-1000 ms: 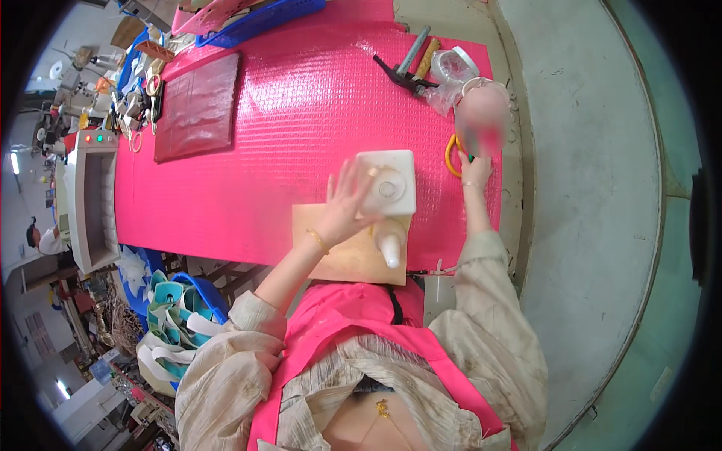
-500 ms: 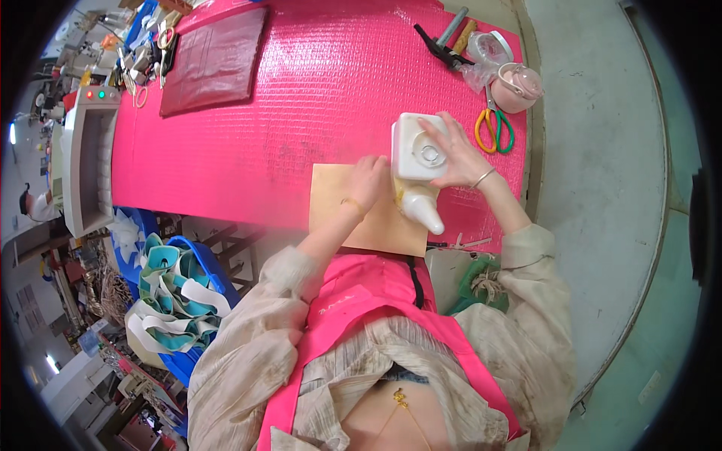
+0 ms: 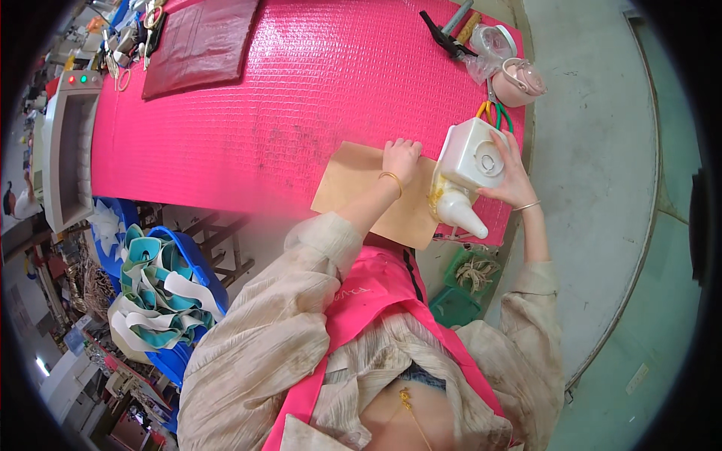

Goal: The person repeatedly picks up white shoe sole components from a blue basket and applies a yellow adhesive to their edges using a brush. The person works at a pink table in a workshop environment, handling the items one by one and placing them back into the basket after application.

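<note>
My right hand (image 3: 513, 174) is closed around the side of a white plastic bottle (image 3: 472, 155) with a boxy body and a tapered spout (image 3: 460, 213) pointing toward me. Yellowish residue marks the spout's base. The bottle overlaps the right part of a tan sheet (image 3: 361, 184), which looks like paper or thin board, at the table's near edge. At the sheet's far edge my left hand (image 3: 402, 160) rests with fingers curled over it; the fingertips are partly hidden.
Beyond the bottle are scissors (image 3: 502, 116) with yellow and green handles, a pink lidded container (image 3: 517, 83) and a hammer (image 3: 445, 36). A dark red mat (image 3: 199, 45) lies far left on the pink table (image 3: 293, 113). Blue bins (image 3: 199, 263) holding white-and-teal pieces stand below left.
The bottle has moved right and toward me in my right hand, now partly covering the scissors' handles. My left hand has shifted right, and the tan sheet has turned.
</note>
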Demonstrator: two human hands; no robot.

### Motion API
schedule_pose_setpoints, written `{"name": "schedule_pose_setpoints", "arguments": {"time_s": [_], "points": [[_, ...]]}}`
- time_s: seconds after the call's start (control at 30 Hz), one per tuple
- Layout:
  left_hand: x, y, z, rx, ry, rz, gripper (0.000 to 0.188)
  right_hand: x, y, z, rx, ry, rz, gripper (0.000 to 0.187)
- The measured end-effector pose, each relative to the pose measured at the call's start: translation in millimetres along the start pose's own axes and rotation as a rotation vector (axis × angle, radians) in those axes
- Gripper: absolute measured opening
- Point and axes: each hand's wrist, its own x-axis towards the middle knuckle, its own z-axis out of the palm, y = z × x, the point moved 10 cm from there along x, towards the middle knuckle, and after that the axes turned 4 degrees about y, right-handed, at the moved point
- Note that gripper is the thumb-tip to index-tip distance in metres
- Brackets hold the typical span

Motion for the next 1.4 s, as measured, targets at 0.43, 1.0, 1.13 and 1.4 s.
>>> {"name": "schedule_pose_setpoints", "arguments": {"time_s": [0.43, 1.0, 1.13, 1.4], "points": [[2, 3, -37, 0.177, 0.005, 0.066, 0.027, 5, -13, 15, -0.118, -0.028, 0.0, 0.102], [4, 145, -37, 0.08, -0.135, 0.601, 0.046, -170, -53, 64, 0.209, 0.649, 0.288, 0.034], [4, 146, -37, 0.144, -0.142, 0.596, 0.047, -225, -82, 67, 0.376, 0.776, 0.276, 0.034], [16, 112, -66, -0.864, -0.122, 0.299, 0.045, -257, -53, -26, 1.06, 1.073, 0.41, 0.048]]}}
